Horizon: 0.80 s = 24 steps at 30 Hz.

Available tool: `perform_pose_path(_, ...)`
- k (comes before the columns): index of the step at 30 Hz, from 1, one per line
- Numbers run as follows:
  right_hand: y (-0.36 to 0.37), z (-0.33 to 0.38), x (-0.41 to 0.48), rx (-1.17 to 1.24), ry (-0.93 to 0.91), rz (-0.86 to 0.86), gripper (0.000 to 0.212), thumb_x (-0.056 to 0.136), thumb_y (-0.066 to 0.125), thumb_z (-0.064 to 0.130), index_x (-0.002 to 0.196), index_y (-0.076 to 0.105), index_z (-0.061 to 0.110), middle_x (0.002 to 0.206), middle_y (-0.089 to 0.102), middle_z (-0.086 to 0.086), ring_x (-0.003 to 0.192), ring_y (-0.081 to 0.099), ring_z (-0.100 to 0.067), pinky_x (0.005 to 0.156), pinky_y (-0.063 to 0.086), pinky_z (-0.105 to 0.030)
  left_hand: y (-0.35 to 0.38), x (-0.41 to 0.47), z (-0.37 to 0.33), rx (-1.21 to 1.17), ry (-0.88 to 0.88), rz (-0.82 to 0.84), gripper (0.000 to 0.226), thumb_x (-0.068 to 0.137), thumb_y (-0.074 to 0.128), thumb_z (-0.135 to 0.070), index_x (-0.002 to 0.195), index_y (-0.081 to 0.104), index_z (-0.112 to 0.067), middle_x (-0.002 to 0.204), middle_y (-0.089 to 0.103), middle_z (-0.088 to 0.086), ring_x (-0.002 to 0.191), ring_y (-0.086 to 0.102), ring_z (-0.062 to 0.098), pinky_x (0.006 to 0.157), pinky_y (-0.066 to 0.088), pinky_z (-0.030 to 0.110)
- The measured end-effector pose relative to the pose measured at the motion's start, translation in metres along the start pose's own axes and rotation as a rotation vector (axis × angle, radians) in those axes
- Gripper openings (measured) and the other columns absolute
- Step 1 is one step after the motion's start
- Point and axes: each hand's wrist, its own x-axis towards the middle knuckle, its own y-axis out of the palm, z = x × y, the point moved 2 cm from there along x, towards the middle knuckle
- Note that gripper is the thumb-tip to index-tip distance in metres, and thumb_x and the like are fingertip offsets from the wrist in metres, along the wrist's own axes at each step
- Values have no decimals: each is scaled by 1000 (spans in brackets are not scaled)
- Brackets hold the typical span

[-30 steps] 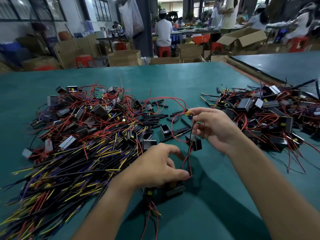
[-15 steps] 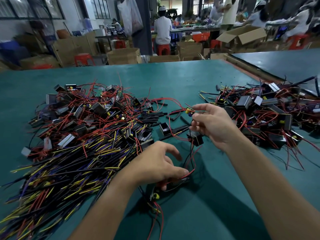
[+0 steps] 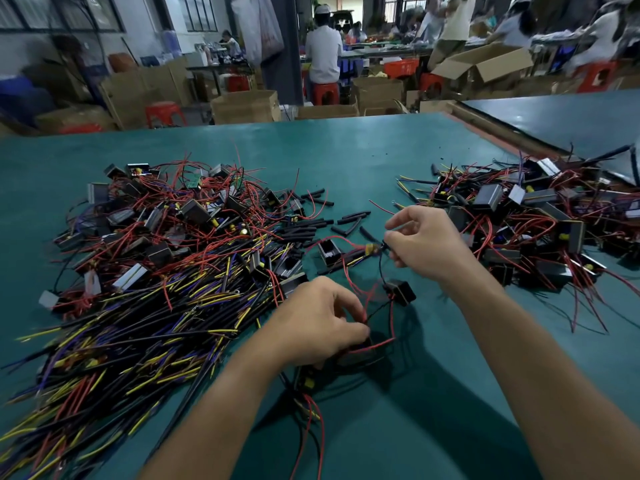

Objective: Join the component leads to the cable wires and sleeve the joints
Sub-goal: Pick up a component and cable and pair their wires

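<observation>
Pinching grip of right hand (image 3: 426, 241) holds a black lead (image 3: 380, 268) — left hand (image 3: 317, 322) clutches red wires (image 3: 381, 344).

I've got the small black component (image 3: 400, 292) hanging just above the bench (image 3: 346, 150), its red and black leads (image 3: 392, 323) looping below and a yellow-tipped joint (image 3: 372, 248) above. Short black sleeves (image 3: 311, 230) lie scattered behind, and the cable wires (image 3: 138, 341) are heaped on the left.

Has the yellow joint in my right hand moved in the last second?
Yes. The yellow joint has come toward you: it was beyond the open black box, and now it sits level with it, just to its right.
</observation>
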Motion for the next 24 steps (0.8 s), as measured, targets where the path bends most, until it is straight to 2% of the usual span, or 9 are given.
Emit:
perform_pose_path(2, -2, 2, 1, 21, -21, -19, 4, 78, 62, 17, 78, 64, 20, 67, 67, -3, 63, 64, -28, 67, 60, -49, -4, 1, 2, -45, -22, -30, 9, 82, 66, -13, 73, 65, -15, 47, 55, 0, 29, 45, 16, 35, 34, 16)
perform_pose_path(5, -6, 12, -3, 165, -25, 88, 14, 88, 61, 4, 77, 63, 13, 52, 61, 1, 42, 52, -14, 44, 49, -27, -8, 1, 4, -131, -72, -50, 17, 85, 60, -6, 72, 63, -15, 44, 51, -1, 29, 46, 18, 36, 40, 21)
perform_pose_path(10, -17, 26, -27, 43, -65, 640, 18, 91, 63, 9, 74, 69, 13, 49, 55, -4, 38, 41, -14, 36, 37, -20, -11, -1, 4, -236, -129, -53, 17, 88, 53, 0, 77, 61, -10, 44, 51, 3, 30, 44, 19, 35, 40, 21)
perform_pose_path(13, -24, 28, -38, -222, -60, 993, 10, 89, 68, 9, 92, 73, 17, 54, 64, -5, 39, 47, -14, 41, 43, -21, -14, -2, 4, -235, -134, -73, 15, 89, 53, 0, 80, 62, -8, 45, 51, 3, 30, 45, 18, 36, 38, 19)
perform_pose_path(15, -23, 27, -43, -369, -31, 1144, 20, 87, 71, 10, 103, 72, 22, 61, 69, -5, 40, 51, -13, 46, 46, -22, -16, -1, 4, -233, -136, -84, 13, 90, 56, -2, 79, 63, -6, 45, 52, 3, 30, 47, 18, 35, 37, 18)
perform_pose_path(17, -17, 25, -45, -446, -6, 1201, 24, 85, 74, 10, 105, 72, 23, 64, 70, -4, 41, 53, -13, 47, 47, -22, -18, -1, 5, -218, -129, -93, 12, 89, 61, -4, 78, 65, -4, 45, 52, 2, 30, 49, 17, 35, 37, 18)
perform_pose_path(20, -10, 20, -48, -524, 22, 1224, 13, 85, 74, 11, 97, 73, 17, 63, 70, -2, 42, 55, -10, 48, 50, -22, -20, 0, 6, -213, -112, -130, 14, 87, 67, -7, 76, 67, 0, 46, 51, 3, 30, 48, 16, 35, 35, 17)
perform_pose_path(22, -10, 19, -47, -519, 33, 1216, 4, 86, 73, 12, 87, 73, 16, 62, 70, -1, 44, 56, -10, 50, 51, -22, -21, 0, 8, -213, -101, -149, 15, 85, 70, -8, 72, 69, -2, 47, 53, 4, 32, 46, 15, 36, 35, 17)
perform_pose_path(24, -15, 19, -45, -463, 38, 1210, 8, 87, 72, 12, 81, 72, 17, 64, 70, -2, 47, 58, -11, 52, 52, -24, -22, 1, 9, -194, -78, -165, 14, 82, 74, -10, 69, 72, -7, 50, 56, 2, 37, 44, 13, 42, 35, 18)
